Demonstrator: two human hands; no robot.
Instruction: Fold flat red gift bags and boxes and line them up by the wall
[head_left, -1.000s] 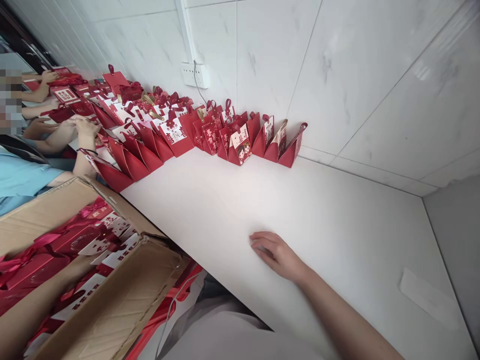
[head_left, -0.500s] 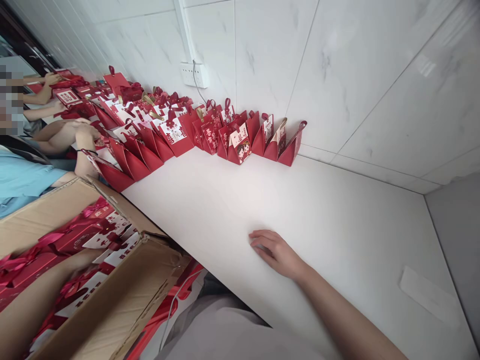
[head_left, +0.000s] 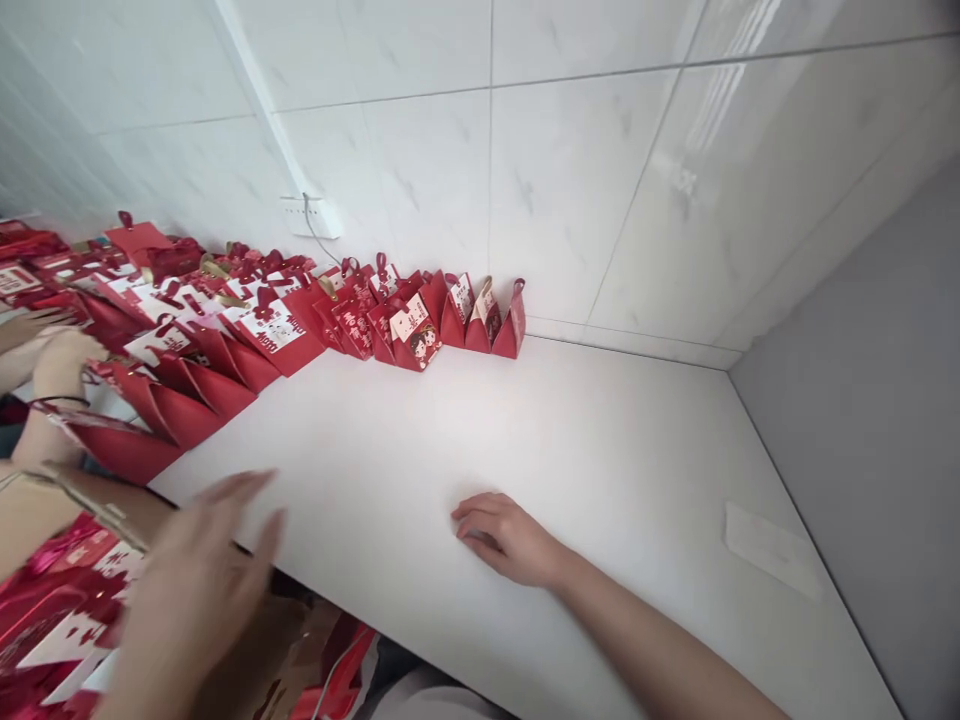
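My right hand (head_left: 504,537) rests palm down on the white counter (head_left: 600,460), fingers loosely curled, holding nothing. My left hand (head_left: 206,570) is raised and blurred above the cardboard box (head_left: 45,500) at the lower left, its fingers spread and empty. The box holds flat red gift boxes (head_left: 52,600) with ribbons. A row of standing red gift bags (head_left: 420,320) runs along the tiled wall, far from both hands.
Another person's hands (head_left: 56,360) work among red bags at the left edge. A wall socket (head_left: 311,217) with a cable sits above the bags. A grey side panel (head_left: 862,400) bounds the counter on the right. A pale label (head_left: 769,548) lies near it.
My left hand has come up out of the cardboard box, empty and open. The view has swung to the right and up. My right hand stays on the counter.
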